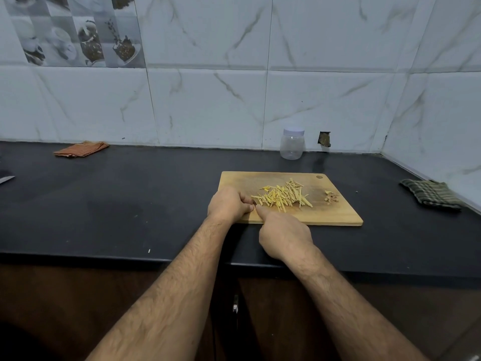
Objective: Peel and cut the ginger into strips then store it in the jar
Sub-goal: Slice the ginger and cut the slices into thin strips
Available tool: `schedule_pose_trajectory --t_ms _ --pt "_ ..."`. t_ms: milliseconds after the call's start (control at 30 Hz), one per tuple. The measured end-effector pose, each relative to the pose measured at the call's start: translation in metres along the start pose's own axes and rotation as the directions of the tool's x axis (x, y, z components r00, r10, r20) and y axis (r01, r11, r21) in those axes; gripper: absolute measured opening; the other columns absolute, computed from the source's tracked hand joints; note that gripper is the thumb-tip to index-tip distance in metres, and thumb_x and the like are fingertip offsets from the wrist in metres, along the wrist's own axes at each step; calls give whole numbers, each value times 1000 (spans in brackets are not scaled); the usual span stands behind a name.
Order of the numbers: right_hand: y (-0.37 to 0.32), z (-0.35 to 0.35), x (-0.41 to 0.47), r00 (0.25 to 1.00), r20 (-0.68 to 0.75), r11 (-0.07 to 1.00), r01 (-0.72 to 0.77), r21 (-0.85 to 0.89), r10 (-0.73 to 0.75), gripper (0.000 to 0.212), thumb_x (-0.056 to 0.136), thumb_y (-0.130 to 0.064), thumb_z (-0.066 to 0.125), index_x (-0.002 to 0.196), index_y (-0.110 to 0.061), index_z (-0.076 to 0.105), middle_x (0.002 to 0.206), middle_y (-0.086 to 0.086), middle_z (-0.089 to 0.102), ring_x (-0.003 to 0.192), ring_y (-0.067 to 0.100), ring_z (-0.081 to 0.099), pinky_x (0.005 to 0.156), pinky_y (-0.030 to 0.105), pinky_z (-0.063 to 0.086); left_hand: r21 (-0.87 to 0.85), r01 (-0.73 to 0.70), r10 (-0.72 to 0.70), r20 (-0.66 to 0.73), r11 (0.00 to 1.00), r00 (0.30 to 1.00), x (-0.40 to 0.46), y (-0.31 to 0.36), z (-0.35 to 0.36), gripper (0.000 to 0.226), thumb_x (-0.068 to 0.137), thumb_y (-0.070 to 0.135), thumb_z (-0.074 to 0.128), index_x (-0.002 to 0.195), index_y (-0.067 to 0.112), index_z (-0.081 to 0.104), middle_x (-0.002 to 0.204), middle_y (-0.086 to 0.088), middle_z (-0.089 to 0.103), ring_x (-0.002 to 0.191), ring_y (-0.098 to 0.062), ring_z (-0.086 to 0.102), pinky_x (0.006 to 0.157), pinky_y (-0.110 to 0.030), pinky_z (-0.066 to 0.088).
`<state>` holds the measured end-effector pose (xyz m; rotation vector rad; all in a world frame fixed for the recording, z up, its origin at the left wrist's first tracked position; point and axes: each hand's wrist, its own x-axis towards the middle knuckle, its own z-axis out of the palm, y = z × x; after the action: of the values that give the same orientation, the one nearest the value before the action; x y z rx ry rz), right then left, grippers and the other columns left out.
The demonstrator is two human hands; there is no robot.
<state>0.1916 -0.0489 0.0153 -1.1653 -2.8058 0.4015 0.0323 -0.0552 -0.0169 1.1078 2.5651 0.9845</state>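
— What does the person wear on the arms?
— Nothing that shows: both forearms are bare and hairy up to the frame's edge.
— And the left hand [229,204] and right hand [285,234]?
— Bare too.

We can't tell what the left hand [229,204] holds: its curled fingers hide it. Right hand [283,233] fingers tucked under, only the forefinger shows. Knife [6,179] at 9 o'clock cut by the frame edge. Scraps [331,197] at the board's 3 o'clock too small to identify.
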Motion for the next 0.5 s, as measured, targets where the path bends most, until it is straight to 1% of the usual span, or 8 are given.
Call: schedule_pose_trajectory --t_ms 67,133,200,267,367,433,500 --pt "-2 -2 3 1000 11 1000 -2 -3 2 71 96 -8 43 156 -41 22 141 3 55 125 24 53 93 37 45 12 5 -5 1 1000 1000 0 1 -1 4 89 32 73 87 34 76 98 13 72 93 -9 61 79 -26 50" --pt "-3 -4 5 1000 19 1000 0 -1 0 72 95 -6 43 155 -41 23 142 3 54 127 24 52 92 37 45 10 14 -14 0 1000 1000 0 1 0 7 89 32 73 83 35 75 98 14 73 96 -10 62 80 -27 51" --pt "-1 -4 2 1000 29 1000 8 -12 -8 72 95 -7 42 155 -41 23 141 3 54 125 25 53 91 37 46 5 20 -20 -9 1000 1000 1 0 1 3 88 33 73 88 34 77 98 14 72 97 -10 62 81 -27 51" --pt "2 -1 -4 999 39 999 11 -30 -10 74 95 -6 41 156 -40 19 139 4 56 123 26 54 90 38 46 -2 23 -23 -18 1000 1000 1 0 2 5 88 33 74 91 33 77 97 14 71 95 -10 61 80 -27 51" --pt "6 2 -11 999 41 998 1 -59 2 77 94 -5 43 157 -38 16 137 6 56 123 27 54 90 39 47 -13 24 -25 -43 1000 999 1 -3 4 7 86 33 76 92 30 78 92 14 70 93 -10 63 76 -26 49" --pt "8 2 -12 1000 30 997 -8 -73 10 75 95 -6 44 158 -37 17 135 6 58 121 26 55 88 38 48 -21 27 -28 -59 999 998 0 -4 5 8 85 33 77 91 28 78 85 15 67 92 -10 63 73 -25 47" --pt "7 1 -13 1000 22 997 -14 -79 15 74 95 -6 43 158 -37 18 134 5 59 119 25 56 85 37 47 -18 27 -28 -59 999 998 -1 -3 5 9 86 33 76 93 28 78 85 15 66 90 -10 62 73 -25 47"
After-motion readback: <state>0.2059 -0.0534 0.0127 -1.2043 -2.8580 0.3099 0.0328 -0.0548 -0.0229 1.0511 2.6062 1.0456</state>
